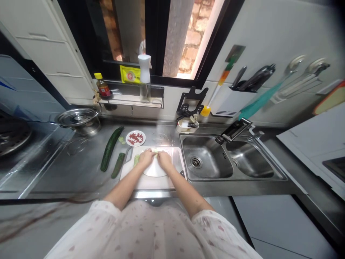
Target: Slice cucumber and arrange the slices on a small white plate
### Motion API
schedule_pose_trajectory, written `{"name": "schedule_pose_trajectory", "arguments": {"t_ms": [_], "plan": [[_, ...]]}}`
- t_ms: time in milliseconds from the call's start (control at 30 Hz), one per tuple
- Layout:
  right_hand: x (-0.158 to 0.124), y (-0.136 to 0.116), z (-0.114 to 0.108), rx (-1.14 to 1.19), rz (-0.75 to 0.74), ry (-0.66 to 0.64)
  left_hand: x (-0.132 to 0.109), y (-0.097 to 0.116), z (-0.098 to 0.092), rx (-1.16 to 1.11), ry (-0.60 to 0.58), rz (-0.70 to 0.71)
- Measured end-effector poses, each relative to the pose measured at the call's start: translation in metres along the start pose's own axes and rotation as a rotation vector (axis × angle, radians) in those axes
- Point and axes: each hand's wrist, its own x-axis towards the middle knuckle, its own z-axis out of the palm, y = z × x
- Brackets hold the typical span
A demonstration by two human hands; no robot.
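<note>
A white plate [154, 170] rests on the pale cutting board [176, 156]. Over the plate's far side my left hand [146, 157] and my right hand [164, 159] almost meet, fingers closed at something small and pale green [155, 154], which looks like cucumber slices; the fingertips hide most of it. Left of the plate, several cucumber slices [136, 159] lie on the board. Beside the board are a cut cucumber piece [118, 165] and a long whole cucumber [111, 149]. A few slices [122, 140] sit near a small white plate [127, 141] of chopped red and white bits.
A double steel sink [207, 158] with a black faucet [231, 131] is at the right. Back left stands a lidded steel pot [81, 120]. Along the wall are a shelf with bottles [145, 77], a knife holder [231, 100] and hanging utensils.
</note>
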Motion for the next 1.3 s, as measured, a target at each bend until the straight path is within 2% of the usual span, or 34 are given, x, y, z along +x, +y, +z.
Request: {"name": "schedule_pose_trajectory", "arguments": {"t_ms": [233, 467, 600, 767, 933, 1067, 1300], "plan": [[-0.026, 0.01, 0.005, 0.054, 0.027, 0.064, -0.018, -0.013, 0.01, -0.122, 0.225, -0.147], [-0.056, 0.017, 0.016, 0.137, 0.004, 0.146, -0.043, -0.022, 0.026, -0.269, 0.312, -0.249], [-0.069, 0.015, 0.018, 0.193, 0.01, 0.177, -0.066, -0.023, 0.036, -0.362, 0.362, -0.225], [-0.082, 0.013, 0.023, 0.258, 0.009, 0.214, -0.094, -0.035, 0.046, -0.398, 0.405, -0.278], [-0.092, 0.015, 0.027, 0.311, 0.011, 0.258, -0.108, -0.059, 0.045, -0.338, 0.441, -0.43], [-0.096, 0.016, 0.026, 0.314, 0.021, 0.265, -0.109, -0.067, 0.038, -0.281, 0.428, -0.494], [-0.097, 0.013, 0.026, 0.334, 0.007, 0.274, -0.097, -0.057, 0.031, -0.187, 0.356, -0.557]]}}
